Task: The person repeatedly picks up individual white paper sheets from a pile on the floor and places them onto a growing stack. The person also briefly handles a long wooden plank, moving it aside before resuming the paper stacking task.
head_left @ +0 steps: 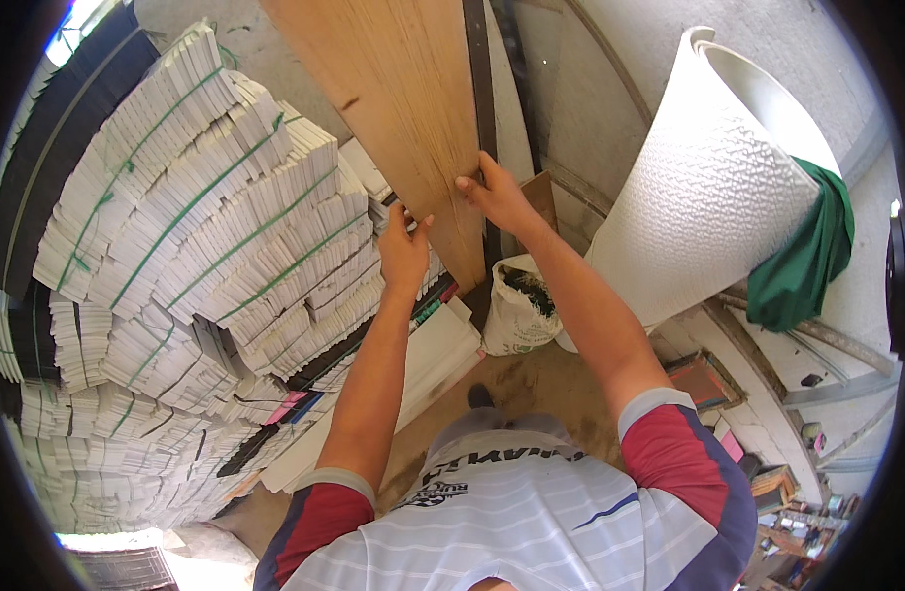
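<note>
A long wooden board (pixel 403 89) with visible grain and a dark knot stands tilted in front of me, running up past the top of the view. My right hand (pixel 502 200) grips its right edge, thumb on the front face and fingers around the side. At the left edge, lower down, my left hand (pixel 404 254) has its thumb against the board's face. Its other fingers curl at the edge, partly hidden. A dark narrow strip (pixel 480 89) runs alongside the board's right edge.
Tall stacks of white strips (pixel 196 197) tied with green cord fill the left. A white sack (pixel 516 325) stands beside the board's foot. To the right are a big white textured roll (pixel 689 187) and a green cloth (pixel 799 256). Cluttered small items (pixel 802 532) lie lower right.
</note>
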A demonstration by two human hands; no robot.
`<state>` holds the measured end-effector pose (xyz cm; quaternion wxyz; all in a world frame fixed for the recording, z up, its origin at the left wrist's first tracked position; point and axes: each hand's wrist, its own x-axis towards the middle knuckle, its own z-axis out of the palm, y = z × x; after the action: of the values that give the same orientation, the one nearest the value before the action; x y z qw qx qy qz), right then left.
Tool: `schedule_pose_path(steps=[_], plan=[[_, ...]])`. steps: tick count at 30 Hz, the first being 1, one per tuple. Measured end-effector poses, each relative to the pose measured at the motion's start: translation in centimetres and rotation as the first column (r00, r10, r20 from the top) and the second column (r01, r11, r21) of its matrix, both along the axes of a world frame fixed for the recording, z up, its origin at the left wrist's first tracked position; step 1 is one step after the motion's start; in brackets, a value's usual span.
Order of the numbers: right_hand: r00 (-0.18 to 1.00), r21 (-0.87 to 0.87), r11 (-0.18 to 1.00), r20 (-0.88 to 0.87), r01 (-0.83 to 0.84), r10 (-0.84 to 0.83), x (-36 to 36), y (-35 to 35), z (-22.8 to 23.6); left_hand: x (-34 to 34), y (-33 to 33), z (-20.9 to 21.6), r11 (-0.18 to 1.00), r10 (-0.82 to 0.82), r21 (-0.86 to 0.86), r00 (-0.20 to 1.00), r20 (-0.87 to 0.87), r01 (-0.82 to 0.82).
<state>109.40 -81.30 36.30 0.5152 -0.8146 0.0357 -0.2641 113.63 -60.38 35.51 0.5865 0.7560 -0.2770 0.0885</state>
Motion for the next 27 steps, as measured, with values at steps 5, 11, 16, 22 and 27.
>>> schedule_pose_path(steps=[5, 11, 16, 22, 27], plan=[[0.987, 0.095, 0.995, -0.159, -0.025, 0.04, 1.5, -1.5, -1.3, 2.4, -1.7, -3.0, 1.0, 0.016, 0.024, 1.0, -0.011, -0.016], [0.997, -0.017, 1.0, -0.079, 0.009, -0.01, 4.6, -4.4, -8.0, 3.1, -4.3, -5.9, 0.987, 0.109, 0.125, 0.989, -0.098, -0.097], [0.994, 0.049, 0.998, -0.096, -0.04, 0.045, 6.7, -5.8, -12.5, 4.7, -5.6, -9.0, 0.975, 0.156, 0.172, 0.984, -0.084, -0.139], [0.986, 0.078, 0.995, -0.15, -0.067, 0.079, 9.5, -6.8, -13.5, 8.6, -6.5, -10.9, 0.964, 0.15, 0.248, 0.967, -0.206, -0.097], [0.977, 0.099, 0.995, -0.211, 0.034, -0.012, 13.1, -6.7, -16.0, 12.2, -6.8, -12.4, 0.954, 0.104, 0.299, 0.955, -0.279, -0.017]])
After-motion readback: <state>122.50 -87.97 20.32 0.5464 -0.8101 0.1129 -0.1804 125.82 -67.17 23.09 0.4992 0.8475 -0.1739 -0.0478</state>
